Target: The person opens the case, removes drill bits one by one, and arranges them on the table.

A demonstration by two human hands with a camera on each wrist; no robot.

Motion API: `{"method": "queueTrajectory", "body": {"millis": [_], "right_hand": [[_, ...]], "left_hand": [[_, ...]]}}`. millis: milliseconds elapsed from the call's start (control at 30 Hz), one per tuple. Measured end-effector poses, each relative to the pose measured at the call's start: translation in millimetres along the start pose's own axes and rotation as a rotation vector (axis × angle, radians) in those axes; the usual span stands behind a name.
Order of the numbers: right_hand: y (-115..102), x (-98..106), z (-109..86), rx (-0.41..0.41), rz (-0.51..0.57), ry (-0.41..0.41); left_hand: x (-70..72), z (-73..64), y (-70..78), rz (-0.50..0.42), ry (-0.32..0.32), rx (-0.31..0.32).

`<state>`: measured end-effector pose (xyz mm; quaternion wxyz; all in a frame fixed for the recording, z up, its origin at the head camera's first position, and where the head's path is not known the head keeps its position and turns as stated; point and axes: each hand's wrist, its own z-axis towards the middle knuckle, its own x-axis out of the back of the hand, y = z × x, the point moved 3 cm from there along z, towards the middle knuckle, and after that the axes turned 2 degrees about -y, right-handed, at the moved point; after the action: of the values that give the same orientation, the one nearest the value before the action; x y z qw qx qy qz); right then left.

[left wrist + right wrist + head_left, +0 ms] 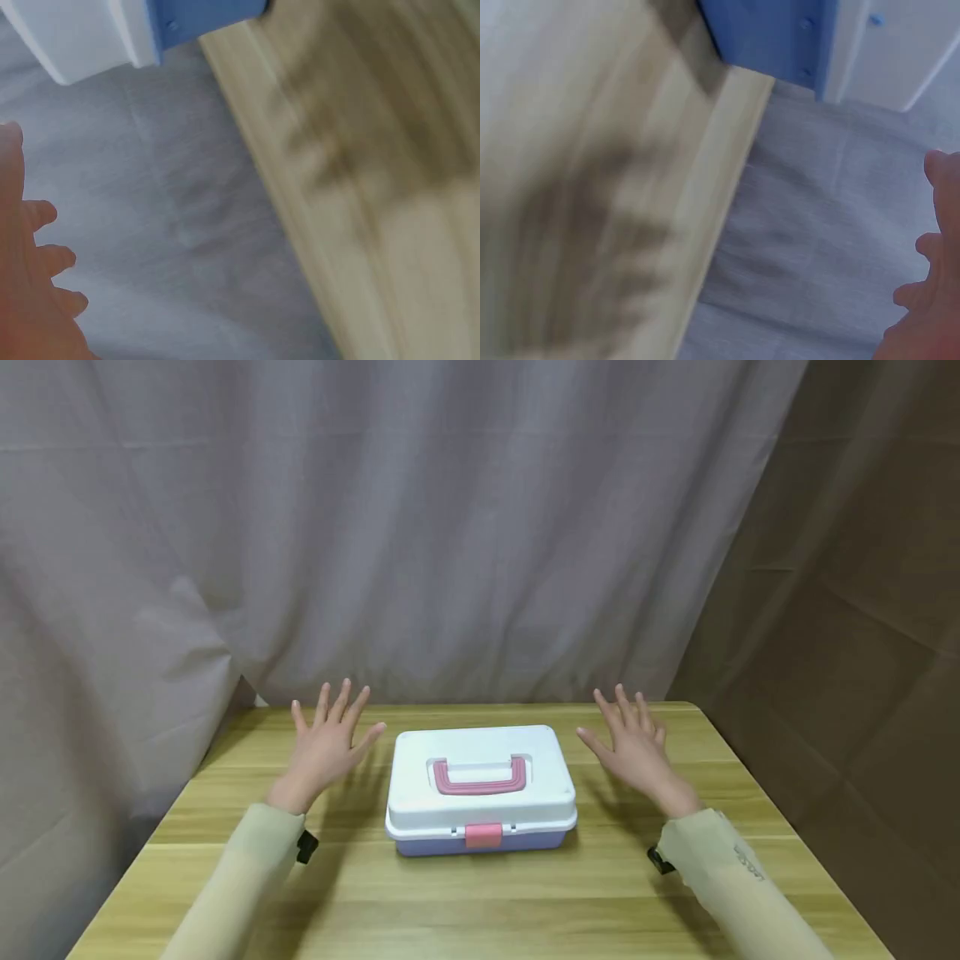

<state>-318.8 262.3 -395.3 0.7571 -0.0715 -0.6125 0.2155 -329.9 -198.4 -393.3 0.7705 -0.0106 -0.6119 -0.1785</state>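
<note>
A storage box [480, 814] with a white lid, a blue-violet base, a pink carry handle [480, 787] and a pink front latch [483, 836] sits on the wooden table. Its lid is closed and the handle lies folded down. To its left, my left hand [324, 750] is held above the table with fingers spread, touching nothing. My right hand [633, 752] hovers likewise on the box's right side, fingers apart and holding nothing. Both wrist views catch an end of the box, the left one [202, 19] and the right one [769, 41], apart from the fingers.
The wooden table [480, 910] ends at a back edge just behind the box. A grey curtain [465, 543] hangs beyond it, and a brown curtain [847, 635] runs along the right. Each sleeve has a small dark device [307, 847] at the wrist.
</note>
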Motion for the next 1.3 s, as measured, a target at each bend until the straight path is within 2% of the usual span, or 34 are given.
{"method": "queueTrajectory", "body": {"millis": [200, 433, 700, 933, 1067, 1167, 1300], "right_hand": [[5.3, -14.6, -18.5, 0.001, 0.054, -0.044], [1.6, -25.0, -51.2, 0.035, 0.224, -0.142], [-0.8, -39.3, -91.9, 0.000, 0.320, -0.260], [-7.2, -46.5, -113.8, 0.025, 0.308, -0.333], [-18.3, -48.1, -118.2, 0.074, 0.362, -0.391], [-26.7, -50.5, -120.9, 0.104, 0.421, -0.429], [-34.7, -55.8, -124.7, 0.097, 0.485, -0.484]], "left_hand": [[-12.1, -14.2, -1.0, -0.019, -0.007, 0.005], [-18.5, -37.2, 3.0, -0.087, -0.002, -0.010], [-15.3, -60.6, 23.8, -0.192, 0.014, -0.112], [-10.3, -82.2, 45.6, -0.239, 0.027, -0.191], [-8.6, -86.0, 56.9, -0.232, 0.037, -0.236], [-10.9, -86.0, 65.6, -0.220, 0.015, -0.266], [-17.1, -87.9, 73.6, -0.205, -0.014, -0.293]]}}
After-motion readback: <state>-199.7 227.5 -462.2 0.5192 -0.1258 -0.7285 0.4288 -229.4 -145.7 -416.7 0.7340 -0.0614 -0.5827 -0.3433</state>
